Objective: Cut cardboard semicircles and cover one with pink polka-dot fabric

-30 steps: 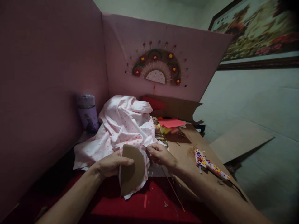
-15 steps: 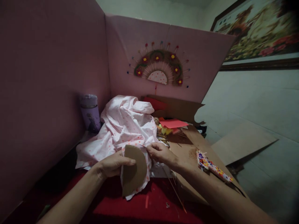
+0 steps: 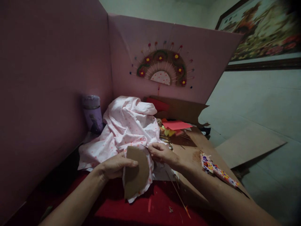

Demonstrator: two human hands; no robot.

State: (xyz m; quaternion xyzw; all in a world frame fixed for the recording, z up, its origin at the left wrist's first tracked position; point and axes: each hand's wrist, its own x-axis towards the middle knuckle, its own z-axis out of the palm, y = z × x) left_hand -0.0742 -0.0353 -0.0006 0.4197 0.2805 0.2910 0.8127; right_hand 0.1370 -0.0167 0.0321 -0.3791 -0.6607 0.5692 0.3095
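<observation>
My left hand is closed on a half-round piece of cardboard, its thumb lying flat on the brown face. White fabric with pink-red spots lies behind the cardboard and shows as a margin along its curved edge. At the top, this margin meets a large heap of the same spotted fabric. My right hand is pinched at the upper right of the curve, beside the fabric. A thin dark point juts left from its fingertips; what it belongs to is hidden.
A purple tumbler stands by the left pink panel. A decorated half-round fan hangs on the back panel. Red paper lies behind my right hand. A flower-patterned glue gun rests on cardboard at right, and thin sticks lie on red cloth.
The whole view has shifted slightly, so things appear a little further right. Both hands keep their grips, and the cardboard and fabric stay nearly the same.
</observation>
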